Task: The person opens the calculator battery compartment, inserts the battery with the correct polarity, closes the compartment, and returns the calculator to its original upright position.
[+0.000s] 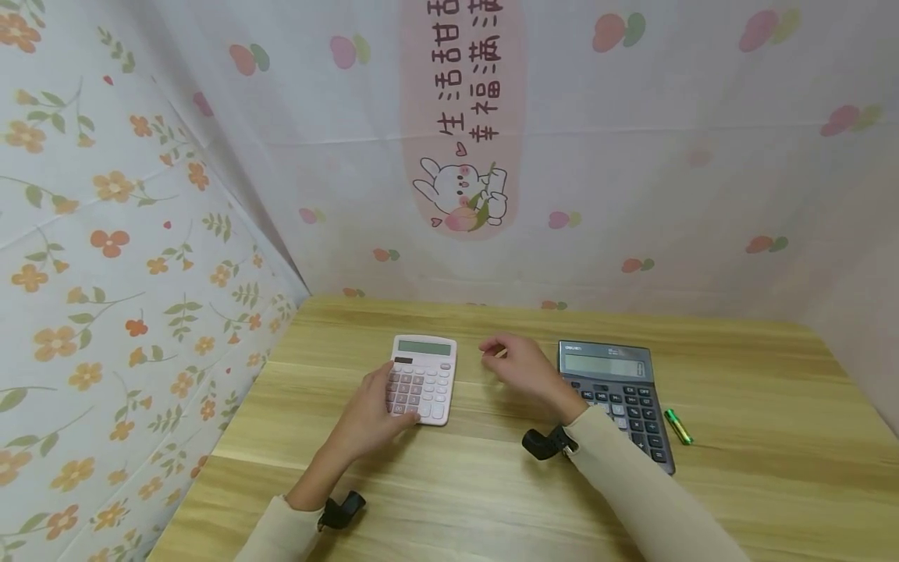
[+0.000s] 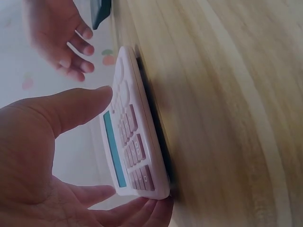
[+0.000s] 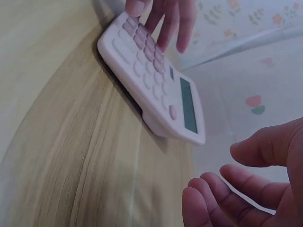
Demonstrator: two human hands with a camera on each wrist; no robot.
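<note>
A pale pink calculator [image 1: 437, 382] with a blank screen lies face up on the wooden table, left of centre. My left hand [image 1: 372, 414] holds it from the left side. The thumb [image 2: 94, 106] touches its lower edge, while the other fingers [image 2: 156, 210] curl at its left edge. To the right of this calculator, my right hand [image 1: 523, 367] hovers with loosely bent fingers and nothing in them. In the right wrist view, its fingertips [image 3: 194, 203] are apart from the calculator's corner.
A dark grey calculator [image 1: 642, 414], its screen showing 0, lies under and beside my right forearm. To its right is a small green battery [image 1: 678, 427]. A patterned cloth [image 1: 337, 156] hangs behind the table, and a flowered one [image 1: 112, 312] along the left.
</note>
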